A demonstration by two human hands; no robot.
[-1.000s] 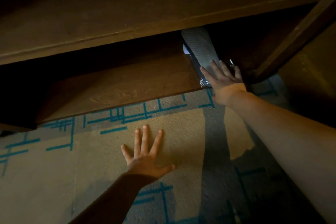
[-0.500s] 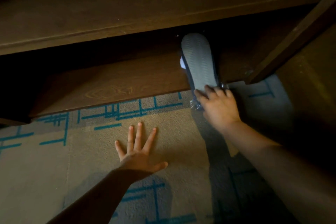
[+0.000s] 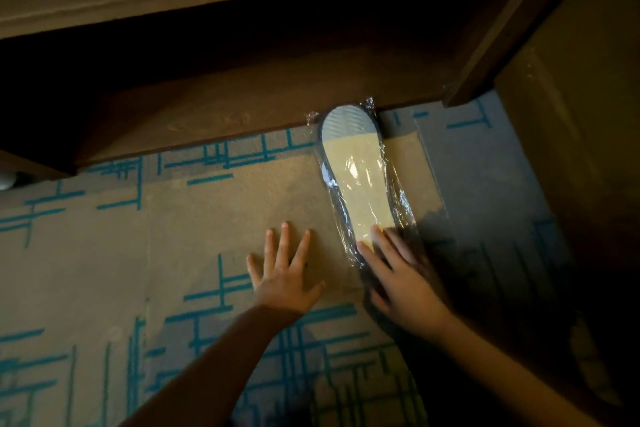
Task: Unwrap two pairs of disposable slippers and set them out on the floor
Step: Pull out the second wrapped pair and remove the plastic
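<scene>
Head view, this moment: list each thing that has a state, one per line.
slipper pack: still sealed in clear wrap, sole up, flat on the carpet, toe end at the shelf edge.
right hand: fingers spread on the pack's near end, blurred.
left hand: open, flat on the carpet, empty.
wooden shelf: low, nothing visible on it.

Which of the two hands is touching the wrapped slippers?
The right hand: its fingers rest on the wrapped slippers. The left hand lies flat on the carpet beside them.

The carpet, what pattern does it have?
Beige carpet with teal crossing line patterns, seen in the head view.
</scene>
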